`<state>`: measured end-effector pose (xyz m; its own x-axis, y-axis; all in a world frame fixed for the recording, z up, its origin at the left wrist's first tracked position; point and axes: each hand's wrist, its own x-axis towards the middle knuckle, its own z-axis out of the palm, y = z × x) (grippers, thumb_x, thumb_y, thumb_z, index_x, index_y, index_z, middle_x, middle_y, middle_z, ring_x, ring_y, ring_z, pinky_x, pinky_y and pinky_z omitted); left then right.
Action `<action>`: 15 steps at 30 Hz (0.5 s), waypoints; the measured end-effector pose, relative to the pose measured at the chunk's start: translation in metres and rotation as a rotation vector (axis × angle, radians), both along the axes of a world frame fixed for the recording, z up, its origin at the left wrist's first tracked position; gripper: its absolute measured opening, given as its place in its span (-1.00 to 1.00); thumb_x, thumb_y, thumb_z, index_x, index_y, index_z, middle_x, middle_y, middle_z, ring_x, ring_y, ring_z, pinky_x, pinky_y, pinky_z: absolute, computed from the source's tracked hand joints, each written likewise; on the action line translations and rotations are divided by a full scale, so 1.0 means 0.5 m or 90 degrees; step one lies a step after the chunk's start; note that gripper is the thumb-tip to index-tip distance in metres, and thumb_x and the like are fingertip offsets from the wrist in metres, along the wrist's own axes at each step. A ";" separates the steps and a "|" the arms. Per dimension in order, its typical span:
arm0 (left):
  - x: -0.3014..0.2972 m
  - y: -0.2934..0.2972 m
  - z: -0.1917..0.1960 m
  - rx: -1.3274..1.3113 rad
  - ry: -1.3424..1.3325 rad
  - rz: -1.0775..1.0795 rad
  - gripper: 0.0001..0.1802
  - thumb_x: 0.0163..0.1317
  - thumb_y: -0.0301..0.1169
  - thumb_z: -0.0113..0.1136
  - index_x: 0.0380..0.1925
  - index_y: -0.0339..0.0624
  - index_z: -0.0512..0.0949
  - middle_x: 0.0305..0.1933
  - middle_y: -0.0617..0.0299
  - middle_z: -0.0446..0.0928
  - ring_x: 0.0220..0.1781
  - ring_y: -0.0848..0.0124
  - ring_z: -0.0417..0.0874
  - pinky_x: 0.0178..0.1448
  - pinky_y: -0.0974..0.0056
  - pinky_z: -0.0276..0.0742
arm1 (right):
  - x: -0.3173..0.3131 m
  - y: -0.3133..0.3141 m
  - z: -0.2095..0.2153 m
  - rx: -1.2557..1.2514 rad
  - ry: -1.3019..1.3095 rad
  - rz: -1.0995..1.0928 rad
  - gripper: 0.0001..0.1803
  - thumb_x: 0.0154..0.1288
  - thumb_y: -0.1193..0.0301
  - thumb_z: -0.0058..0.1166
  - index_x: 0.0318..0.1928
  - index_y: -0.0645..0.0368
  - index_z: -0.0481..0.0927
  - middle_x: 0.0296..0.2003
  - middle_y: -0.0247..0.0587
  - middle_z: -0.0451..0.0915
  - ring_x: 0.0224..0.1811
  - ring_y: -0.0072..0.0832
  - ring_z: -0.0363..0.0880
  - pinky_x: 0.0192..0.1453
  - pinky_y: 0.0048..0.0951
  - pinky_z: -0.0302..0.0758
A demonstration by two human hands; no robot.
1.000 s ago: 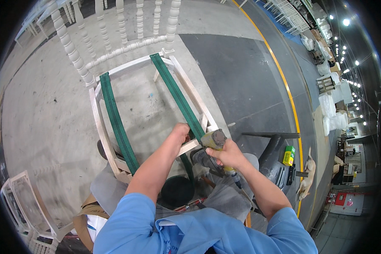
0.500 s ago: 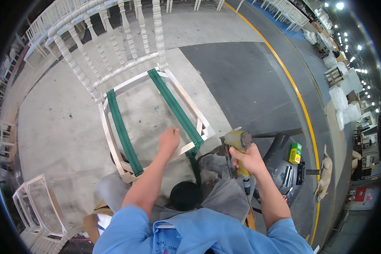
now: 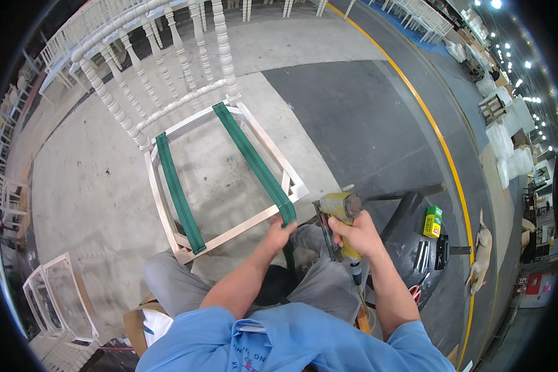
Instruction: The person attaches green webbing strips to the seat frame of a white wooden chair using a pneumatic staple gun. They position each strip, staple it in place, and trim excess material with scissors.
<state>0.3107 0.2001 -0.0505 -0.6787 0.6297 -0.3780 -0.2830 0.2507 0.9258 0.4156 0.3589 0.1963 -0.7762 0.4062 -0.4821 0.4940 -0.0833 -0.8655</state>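
Observation:
A white wooden chair frame (image 3: 229, 232) with turned spindles stands in front of my knees. Two green webbing straps cross its open seat, one on the left (image 3: 178, 192) and one on the right (image 3: 251, 158). My left hand (image 3: 281, 230) grips the near end of the right strap where it folds over the front rail. Just to the right, my right hand (image 3: 356, 235) holds a yellow pneumatic stapler (image 3: 340, 214), its nose raised off the frame and pointing toward the rail's corner.
A dark round stool (image 3: 425, 254) at my right carries a green box (image 3: 433, 221), staple strips and red-handled pliers (image 3: 415, 290). More white chair frames (image 3: 56, 297) lie at lower left and in rows at the top. A yellow floor line (image 3: 440, 142) curves along the right.
The view has tilted so the chair sits higher in the picture. My left hand has slid to the strap's end at the front rail, and the stapler has come back toward that corner.

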 end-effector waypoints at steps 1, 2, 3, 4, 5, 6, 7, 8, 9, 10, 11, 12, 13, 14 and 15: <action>0.014 -0.011 0.013 -0.091 0.131 -0.081 -0.71 0.38 -0.31 0.32 0.04 -0.13 0.69 0.48 0.04 0.38 0.49 0.19 0.36 0.55 0.15 0.23 | -0.003 0.001 0.000 -0.002 0.002 0.002 -0.71 0.42 0.30 0.34 -0.06 0.25 0.61 -0.41 -0.39 0.61 -0.54 -0.64 0.52 -0.51 -0.54 0.47; 0.035 -0.022 0.034 -0.097 0.265 -0.033 -0.78 0.41 -0.26 0.29 -0.16 -0.15 0.75 0.23 0.02 0.61 0.26 0.22 0.60 0.39 0.14 0.44 | -0.008 0.002 -0.002 -0.005 -0.004 -0.001 -0.71 0.42 0.30 0.34 -0.06 0.25 0.61 -0.41 -0.39 0.61 -0.54 -0.64 0.52 -0.51 -0.54 0.46; 0.030 -0.031 0.056 -0.051 0.188 -0.022 -0.77 0.43 -0.25 0.28 -0.14 -0.16 0.74 0.13 0.05 0.66 0.16 0.25 0.64 0.31 0.15 0.50 | -0.015 0.004 -0.005 0.002 0.004 0.017 -0.70 0.42 0.29 0.33 -0.05 0.25 0.61 -0.40 -0.39 0.62 -0.54 -0.64 0.52 -0.52 -0.54 0.46; 0.026 -0.050 0.082 -0.023 0.090 -0.031 -0.76 0.44 -0.25 0.27 -0.13 -0.18 0.74 0.04 0.08 0.70 0.06 0.29 0.68 0.24 0.16 0.55 | -0.023 0.005 -0.010 0.007 -0.001 0.031 -0.70 0.43 0.28 0.33 -0.05 0.25 0.61 -0.40 -0.39 0.62 -0.54 -0.64 0.52 -0.52 -0.53 0.46; 0.017 -0.068 0.111 -0.046 -0.050 -0.058 -0.74 0.45 -0.24 0.25 -0.11 -0.19 0.73 -0.06 0.10 0.75 -0.04 0.32 0.72 0.16 0.17 0.61 | -0.031 0.005 -0.017 0.013 -0.007 0.046 -0.69 0.43 0.28 0.33 -0.04 0.25 0.60 -0.39 -0.39 0.62 -0.54 -0.64 0.52 -0.52 -0.53 0.45; 0.000 -0.072 0.139 0.142 -0.149 0.014 -0.72 0.51 -0.26 0.19 -0.08 -0.25 0.70 -0.21 0.17 0.77 -0.26 0.39 0.73 -0.06 0.24 0.66 | -0.040 0.004 -0.025 0.010 -0.019 0.053 -0.68 0.43 0.27 0.33 -0.04 0.25 0.60 -0.39 -0.38 0.62 -0.54 -0.64 0.52 -0.52 -0.53 0.45; -0.034 -0.072 0.163 0.167 -0.197 0.045 -0.71 0.54 -0.25 0.15 -0.06 -0.26 0.68 -0.18 0.18 0.77 -0.30 0.43 0.70 -0.16 0.26 0.64 | -0.052 0.002 -0.035 0.008 -0.030 0.063 -0.68 0.43 0.26 0.33 -0.04 0.25 0.61 -0.39 -0.38 0.62 -0.54 -0.63 0.52 -0.52 -0.52 0.45; -0.079 -0.068 0.184 0.195 -0.271 0.073 -0.69 0.56 -0.24 0.11 -0.03 -0.28 0.65 -0.15 0.19 0.77 -0.35 0.47 0.67 -0.25 0.29 0.61 | -0.066 0.001 -0.045 0.011 -0.044 0.073 -0.67 0.43 0.25 0.33 -0.04 0.25 0.61 -0.39 -0.37 0.62 -0.54 -0.63 0.52 -0.52 -0.52 0.45; -0.121 -0.063 0.202 0.173 -0.279 0.081 -0.68 0.57 -0.23 0.08 -0.02 -0.27 0.64 -0.14 0.19 0.77 -0.38 0.48 0.65 -0.31 0.30 0.58 | -0.079 -0.002 -0.056 0.005 -0.044 0.077 -0.66 0.42 0.24 0.33 -0.04 0.26 0.60 -0.40 -0.37 0.62 -0.55 -0.63 0.52 -0.52 -0.51 0.45; -0.159 -0.059 0.215 0.167 -0.298 0.086 -0.68 0.58 -0.22 0.06 -0.01 -0.26 0.64 -0.14 0.20 0.77 -0.42 0.49 0.64 -0.37 0.31 0.54 | -0.092 -0.006 -0.066 0.002 -0.048 0.080 -0.65 0.42 0.23 0.33 -0.04 0.26 0.60 -0.40 -0.36 0.62 -0.55 -0.62 0.52 -0.53 -0.51 0.45; -0.190 -0.053 0.226 0.154 -0.312 0.092 -0.67 0.59 -0.21 0.04 0.00 -0.25 0.63 -0.13 0.20 0.78 -0.45 0.50 0.62 -0.42 0.33 0.51 | -0.105 -0.007 -0.076 0.001 -0.064 0.078 -0.64 0.42 0.23 0.33 -0.03 0.26 0.60 -0.40 -0.36 0.62 -0.56 -0.62 0.52 -0.53 -0.50 0.45; -0.213 -0.046 0.231 0.149 -0.330 0.094 -0.66 0.59 -0.21 0.02 0.00 -0.24 0.63 -0.12 0.21 0.78 -0.47 0.52 0.58 -0.45 0.34 0.48 | -0.118 -0.007 -0.084 0.013 -0.074 0.095 -0.64 0.42 0.23 0.33 -0.03 0.26 0.60 -0.40 -0.35 0.62 -0.57 -0.61 0.52 -0.53 -0.50 0.45; -0.230 -0.041 0.233 0.135 -0.345 0.096 -0.65 0.60 -0.21 0.00 0.01 -0.24 0.63 -0.11 0.22 0.78 -0.50 0.54 0.55 -0.48 0.35 0.44 | -0.130 -0.008 -0.093 0.024 -0.097 0.106 -0.64 0.42 0.23 0.33 -0.03 0.27 0.60 -0.40 -0.35 0.62 -0.57 -0.61 0.51 -0.54 -0.49 0.45; -0.242 -0.039 0.234 0.090 -0.366 0.103 -0.65 0.60 -0.20 -0.02 0.01 -0.24 0.62 -0.10 0.23 0.78 -0.52 0.56 0.52 -0.51 0.36 0.41 | -0.140 -0.008 -0.100 0.038 -0.133 0.111 -0.64 0.42 0.23 0.33 -0.03 0.27 0.59 -0.40 -0.35 0.62 -0.58 -0.60 0.51 -0.54 -0.48 0.45; -0.248 -0.038 0.231 0.112 -0.369 0.097 -0.65 0.60 -0.21 -0.02 0.02 -0.25 0.62 -0.10 0.23 0.78 -0.54 0.57 0.49 -0.51 0.37 0.39 | -0.146 -0.009 -0.105 0.038 -0.124 0.121 -0.64 0.42 0.23 0.33 -0.03 0.27 0.59 -0.40 -0.34 0.62 -0.59 -0.60 0.51 -0.55 -0.48 0.45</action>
<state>0.1867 0.1813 0.0652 -0.4817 0.6285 -0.6107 -0.7719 0.0255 0.6352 0.3424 0.3545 0.1437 -0.7366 0.2939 -0.6091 0.6532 0.0756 -0.7534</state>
